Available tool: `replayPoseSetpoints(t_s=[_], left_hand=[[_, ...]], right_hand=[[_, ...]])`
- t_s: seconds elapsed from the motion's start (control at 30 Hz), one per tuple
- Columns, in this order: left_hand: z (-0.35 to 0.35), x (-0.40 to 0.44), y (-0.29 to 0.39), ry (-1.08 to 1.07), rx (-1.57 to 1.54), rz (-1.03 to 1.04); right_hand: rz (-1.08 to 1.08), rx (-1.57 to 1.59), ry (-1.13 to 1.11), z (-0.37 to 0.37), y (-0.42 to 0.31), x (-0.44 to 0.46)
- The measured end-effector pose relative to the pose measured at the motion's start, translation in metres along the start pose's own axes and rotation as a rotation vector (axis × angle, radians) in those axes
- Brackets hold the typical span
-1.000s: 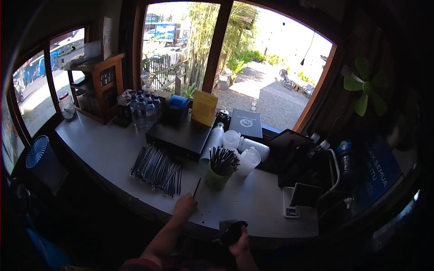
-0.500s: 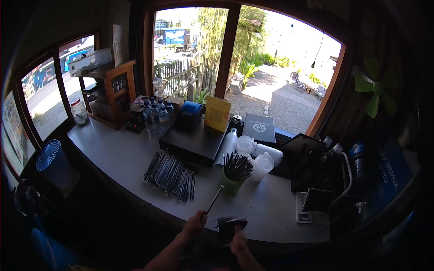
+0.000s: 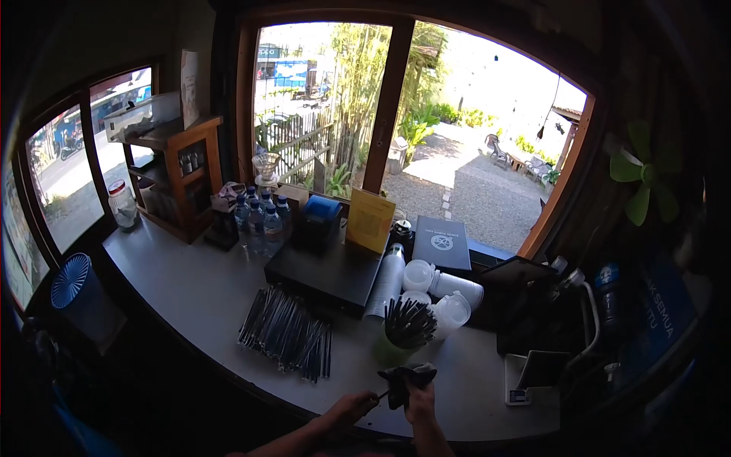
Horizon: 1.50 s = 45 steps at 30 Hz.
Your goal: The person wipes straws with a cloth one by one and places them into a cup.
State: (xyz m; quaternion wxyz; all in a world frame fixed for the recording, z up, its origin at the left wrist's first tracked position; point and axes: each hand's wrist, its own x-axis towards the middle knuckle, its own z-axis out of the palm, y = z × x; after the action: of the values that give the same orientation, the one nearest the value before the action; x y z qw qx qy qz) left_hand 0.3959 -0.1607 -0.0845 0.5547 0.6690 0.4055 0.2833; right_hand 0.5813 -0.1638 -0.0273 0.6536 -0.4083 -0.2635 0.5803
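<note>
My left hand (image 3: pixel 352 410) is closed on a thin dark straw-like stick (image 3: pixel 382 395) near the front edge of the counter. The stick's far end runs into a dark cloth (image 3: pixel 402 382), which hides it. Gathered around the cloth, my right hand (image 3: pixel 420 404) grips it beside the left. Just beyond the cloth stands a green cup (image 3: pixel 389 353) filled with upright black sticks (image 3: pixel 410 321). To the left, a loose pile of similar dark sticks (image 3: pixel 285 333) lies on the counter (image 3: pixel 190 297).
Behind the green cup are stacked plastic cups (image 3: pixel 390 278) and white tubs (image 3: pixel 451 309). A black box (image 3: pixel 320 278) sits behind the pile, with water bottles (image 3: pixel 272 227) to its left. At right is a small scale (image 3: pixel 518 390). A blue-lidded bin (image 3: pixel 72 282) stands left.
The stick in my left hand was pointing up, apart from the cloth; now it is lowered and its end meets the cloth. The camera view has shifted slightly.
</note>
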Motion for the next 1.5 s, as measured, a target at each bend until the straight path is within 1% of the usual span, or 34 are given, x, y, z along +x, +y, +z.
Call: replayPoseSetpoints(t_s=[0.07, 0.1, 0.13, 0.17, 0.2, 0.23, 0.3, 0.33, 0.37, 0.47, 0.5, 0.53, 0.6, 0.63, 0.67, 0.73, 0.77, 0.8, 0.83, 0.87, 0.9, 0.93, 0.97, 1.07, 1.1, 1.17, 1.23, 1.27, 1.33, 1.43, 1.47, 1.5], left_hand=[[0.003, 0.008, -0.003, 0.009, -0.093, 0.002], [-0.006, 0.011, 0.009, -0.042, 0.002, -0.018], [-0.005, 0.023, -0.011, -0.076, -0.09, 0.061], [-0.001, 0.039, -0.045, -0.11, -0.182, 0.137], [-0.001, 0.046, -0.066, -0.14, -0.276, 0.209], [-0.011, 0.033, -0.043, -0.097, -0.245, 0.204], [-0.009, 0.042, -0.079, -0.059, -0.51, 0.053], [-0.012, 0.044, -0.083, -0.038, -0.642, -0.023], [-0.016, 0.047, -0.087, -0.036, -0.445, -0.052], [-0.047, 0.039, -0.036, -0.167, 0.077, 0.057], [-0.049, 0.039, -0.037, -0.244, -0.024, -0.046], [-0.049, 0.038, -0.035, -0.26, -0.061, -0.078], [-0.047, 0.039, -0.028, -0.285, -0.136, -0.135], [-0.043, 0.037, -0.017, -0.217, -0.25, -0.134], [-0.039, 0.036, -0.015, -0.199, -0.351, -0.066], [-0.034, 0.032, -0.016, -0.162, -0.55, 0.065], [-0.021, 0.039, -0.079, -0.168, -0.434, 0.066], [-0.023, 0.038, -0.078, -0.178, -0.404, 0.023], [-0.026, 0.039, -0.077, -0.187, -0.374, -0.019], [-0.029, 0.04, -0.076, -0.196, -0.344, -0.063], [-0.041, 0.033, -0.026, -0.212, -0.292, -0.079], [-0.042, 0.028, -0.01, -0.224, -0.301, -0.094], [-0.043, 0.025, 0.0, -0.238, -0.308, -0.105], [-0.039, 0.026, -0.004, -0.286, -0.373, -0.116], [-0.039, 0.026, -0.006, -0.299, -0.401, -0.118], [-0.038, 0.025, -0.005, -0.309, -0.454, -0.12], [-0.038, 0.025, 0.001, -0.309, -0.499, -0.118], [-0.038, 0.028, -0.001, -0.315, -0.459, -0.073], [-0.038, 0.031, -0.004, -0.325, -0.376, 0.01], [-0.039, 0.031, 0.014, -0.31, -0.575, -0.161], [-0.042, 0.031, 0.018, -0.304, -0.508, -0.128], [-0.043, 0.031, 0.022, -0.301, -0.442, -0.095]], right_hand=[[-0.013, 0.002, -0.016, 0.009, -0.014, 0.003], [0.012, -0.009, -0.005, 0.006, -0.008, 0.004], [0.02, -0.076, -0.068, 0.003, 0.004, 0.008], [-0.005, -0.406, -0.114, -0.003, 0.015, 0.007], [-0.024, -0.735, -0.161, -0.002, 0.023, 0.001], [0.116, -0.434, -0.193, -0.031, 0.073, 0.018], [0.075, -0.386, -0.164, -0.034, 0.076, 0.028], [0.056, -0.36, -0.151, -0.021, 0.063, 0.028], [-0.037, -0.371, -0.184, -0.013, 0.042, 0.023], [-0.037, -0.149, -0.077, -0.014, 0.025, 0.042], [-0.061, -0.259, -0.129, -0.02, 0.026, 0.043], [-0.09, -0.367, -0.18, -0.026, 0.028, 0.044], [0.137, -0.216, -0.219, -0.039, 0.04, 0.051], [0.16, -0.358, -0.327, -0.026, 0.03, 0.046], [0.186, -0.498, -0.435, -0.012, 0.021, 0.035], [0.067, -0.622, -0.362, -0.005, 0.029, 0.025], [0.013, -0.614, -0.34, -0.013, 0.039, 0.027], [-0.042, -0.608, -0.32, -0.017, 0.046, 0.031], [-0.096, -0.601, -0.301, -0.023, 0.051, 0.032], [-0.072, -0.537, -0.301, -0.031, 0.053, 0.033], [-0.048, -0.473, -0.299, -0.02, 0.035, 0.031], [-0.026, -0.408, -0.296, -0.017, 0.024, 0.029], [-0.02, -0.323, -0.302, -0.037, 0.033, 0.034], [-0.05, -0.128, -0.281, -0.033, 0.016, 0.035], [-0.052, -0.052, -0.192, -0.04, 0.022, 0.036], [-0.189, -0.392, -0.238, -0.062, 0.045, 0.041], [-0.153, -0.439, -0.25, -0.012, 0.006, 0.016], [0.014, -0.319, -0.387, -0.018, 0.018, 0.018], [0.025, -0.48, -0.448, -0.007, 0.013, 0.014], [-0.045, -0.246, -0.431, 0.004, -0.012, 0.025], [-0.127, -0.133, -0.308, 0.012, -0.022, 0.025], [-0.098, -0.177, -0.306, 0.006, -0.035, 0.032]])
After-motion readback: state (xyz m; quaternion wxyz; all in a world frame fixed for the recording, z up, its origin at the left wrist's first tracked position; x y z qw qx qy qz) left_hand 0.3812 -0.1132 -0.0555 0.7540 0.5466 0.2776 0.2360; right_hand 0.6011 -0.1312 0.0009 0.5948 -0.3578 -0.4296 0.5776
